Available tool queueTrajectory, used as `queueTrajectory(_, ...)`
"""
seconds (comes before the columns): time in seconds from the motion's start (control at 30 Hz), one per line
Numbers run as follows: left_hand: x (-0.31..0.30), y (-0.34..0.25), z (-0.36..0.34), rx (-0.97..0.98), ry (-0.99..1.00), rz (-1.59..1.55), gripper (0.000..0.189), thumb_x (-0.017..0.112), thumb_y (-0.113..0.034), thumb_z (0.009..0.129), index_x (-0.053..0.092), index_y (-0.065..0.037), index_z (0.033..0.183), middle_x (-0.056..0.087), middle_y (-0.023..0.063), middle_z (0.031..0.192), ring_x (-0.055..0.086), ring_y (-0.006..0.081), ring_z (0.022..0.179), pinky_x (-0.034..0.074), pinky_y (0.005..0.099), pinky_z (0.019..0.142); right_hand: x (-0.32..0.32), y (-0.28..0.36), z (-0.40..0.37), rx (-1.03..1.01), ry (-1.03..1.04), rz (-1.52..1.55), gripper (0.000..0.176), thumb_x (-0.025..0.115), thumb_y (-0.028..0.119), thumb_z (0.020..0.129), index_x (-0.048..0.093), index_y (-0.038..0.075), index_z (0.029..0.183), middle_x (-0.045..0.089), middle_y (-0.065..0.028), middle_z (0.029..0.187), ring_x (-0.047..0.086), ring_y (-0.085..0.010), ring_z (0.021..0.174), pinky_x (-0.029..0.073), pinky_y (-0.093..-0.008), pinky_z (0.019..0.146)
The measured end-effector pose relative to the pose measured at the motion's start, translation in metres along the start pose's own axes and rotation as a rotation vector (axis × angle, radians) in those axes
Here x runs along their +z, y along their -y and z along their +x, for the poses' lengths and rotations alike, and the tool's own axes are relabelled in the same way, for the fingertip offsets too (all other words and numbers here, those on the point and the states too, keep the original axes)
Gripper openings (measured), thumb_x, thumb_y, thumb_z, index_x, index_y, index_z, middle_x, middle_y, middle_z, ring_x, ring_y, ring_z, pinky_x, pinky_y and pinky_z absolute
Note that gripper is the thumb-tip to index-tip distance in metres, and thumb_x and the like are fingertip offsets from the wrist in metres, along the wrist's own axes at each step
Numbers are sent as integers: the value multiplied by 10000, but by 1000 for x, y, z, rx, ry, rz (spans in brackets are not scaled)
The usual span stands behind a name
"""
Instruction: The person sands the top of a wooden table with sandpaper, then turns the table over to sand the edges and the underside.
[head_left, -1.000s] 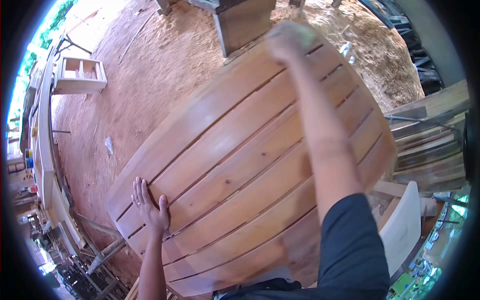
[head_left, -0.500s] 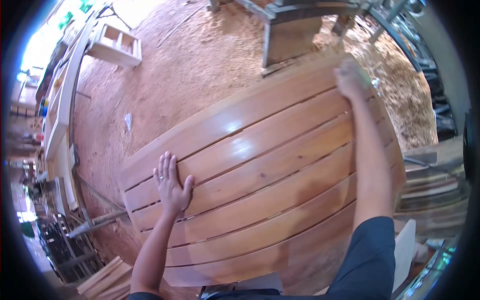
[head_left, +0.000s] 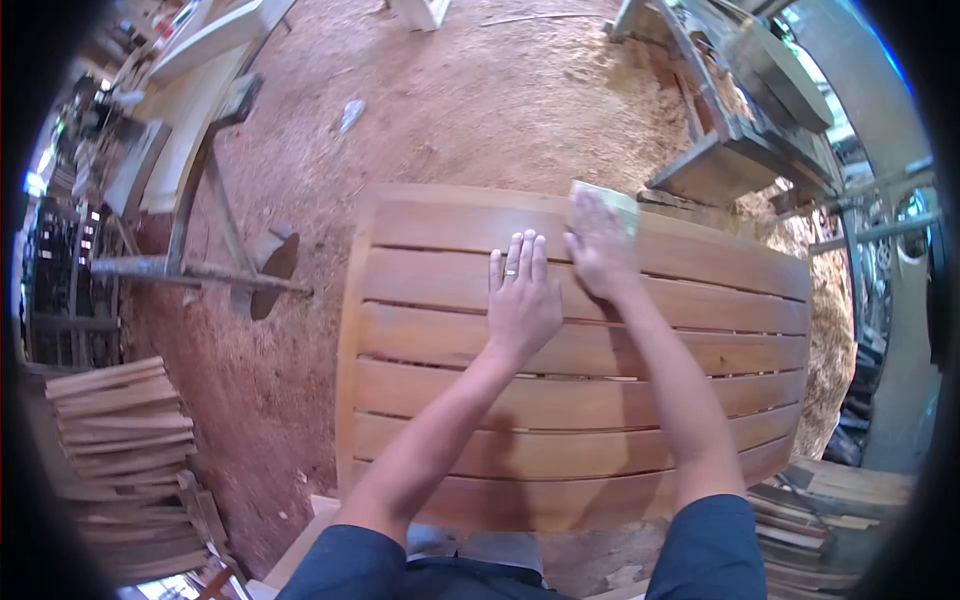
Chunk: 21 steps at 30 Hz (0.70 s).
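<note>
A slatted wooden tabletop (head_left: 580,398) with narrow gaps between its boards lies before me, brown and smooth. On its upper middle boards my left hand (head_left: 523,300) lies flat and holds nothing, a ring on one finger. Close by to the right, my right hand (head_left: 603,245) is at the far edge of the tabletop, pressing on a pale yellow-green sheet (head_left: 626,208). Most of that sheet is hidden under the fingers, so whether it is cloth or abrasive paper cannot be told.
Stacked wood strips (head_left: 125,425) stand at the left, and more boards (head_left: 800,510) at the lower right. A wooden workbench (head_left: 190,130) is at the upper left; another wooden stand (head_left: 725,160) is at the upper right. Reddish dirt floor (head_left: 430,110) lies beyond.
My view has turned, and the tabletop now appears level instead of slanted. My right hand has moved from the tabletop's right end toward the middle, and both hands are now close together.
</note>
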<state>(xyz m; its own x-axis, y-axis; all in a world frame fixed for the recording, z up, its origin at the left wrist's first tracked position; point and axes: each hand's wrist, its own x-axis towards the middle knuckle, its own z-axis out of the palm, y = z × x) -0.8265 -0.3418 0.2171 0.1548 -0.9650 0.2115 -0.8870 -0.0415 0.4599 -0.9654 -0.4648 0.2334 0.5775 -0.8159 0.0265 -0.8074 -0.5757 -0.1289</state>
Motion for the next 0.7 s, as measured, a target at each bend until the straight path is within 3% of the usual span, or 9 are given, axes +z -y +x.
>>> queueTrajectory(0.2, -83, 108, -57, -398, -89, 205, 813, 592, -437, 971, 328, 53, 1563, 316, 238, 1644, 241, 368, 1558, 169, 566, 1252, 40, 193, 96, -198, 38, 104, 642, 385, 377, 1064, 291, 71, 1622, 262, -117, 1699, 203, -265, 1584, 146, -464, 1291)
queueTrajectory(0.33, -103, 158, -69, -537, -79, 243, 776, 541, -453, 1005, 350, 72, 1544, 369, 270, 1599, 371, 397, 1480, 292, 519, 1203, 55, 274, 135, -275, 89, 100, 649, 361, 402, 1069, 281, 81, 1628, 213, -89, 1719, 163, -250, 1595, 136, -457, 1297)
queueTrajectory(0.37, -104, 163, -67, -552, -57, 193, 766, 533, -454, 1009, 359, 73, 1538, 386, 279, 1583, 413, 408, 1452, 336, 511, 1181, 52, 270, 134, -294, 106, 140, 649, 363, 402, 1069, 283, 78, 1626, 217, -97, 1717, 167, -255, 1594, 138, -459, 1296)
queueTrajectory(0.4, -110, 160, -64, -592, -136, 95, 656, 481, -475, 1033, 497, 69, 1398, 579, 319, 1372, 607, 460, 1225, 486, 533, 1013, 44, 264, 127, -314, 129, 181, 650, 364, 402, 1069, 285, 74, 1625, 221, -106, 1714, 172, -259, 1592, 139, -461, 1296)
queueTrajectory(0.43, -122, 159, -58, -676, -41, 47, 613, 457, -478, 1043, 523, 60, 1330, 619, 317, 1276, 633, 474, 1150, 501, 551, 963, 40, 254, 115, -335, 161, 220, 651, 366, 402, 1070, 286, 70, 1624, 225, -114, 1712, 177, -264, 1591, 141, -463, 1295)
queueTrajectory(0.5, -138, 157, -45, -851, 151, -74, 566, 409, -484, 1063, 575, 41, 1195, 698, 313, 1086, 685, 501, 998, 532, 588, 862, 45, 192, 79, -199, -45, 139, 613, 418, 356, 1060, 366, 48, 1588, 316, -168, 1668, 266, -302, 1560, 175, -472, 1281)
queueTrajectory(0.57, -129, 164, -46, -855, 108, -75, 547, 373, -479, 1077, 578, 27, 1116, 713, 298, 971, 694, 506, 934, 533, 602, 832, 34, 94, 37, -121, -206, 71, 557, 458, 285, 1049, 442, 34, 1546, 388, -191, 1627, 343, -326, 1523, 226, -485, 1261)
queueTrajectory(0.63, -124, 166, -43, -850, 92, -75, 544, 353, -473, 1085, 581, 20, 1085, 720, 293, 924, 699, 506, 911, 533, 608, 819, 28, -9, -9, 85, -241, -16, 550, 434, 272, 1063, 421, 17, 1551, 369, -211, 1630, 306, -346, 1536, 191, -471, 1276)
queueTrajectory(0.7, -124, 165, -44, -856, 103, -69, 543, 348, -467, 1087, 583, 22, 1102, 718, 296, 945, 699, 501, 929, 532, 607, 825, 4, -58, -37, 498, -204, 19, 566, 418, 275, 1070, 385, -2, 1562, 332, -227, 1643, 266, -358, 1549, 162, -463, 1288)
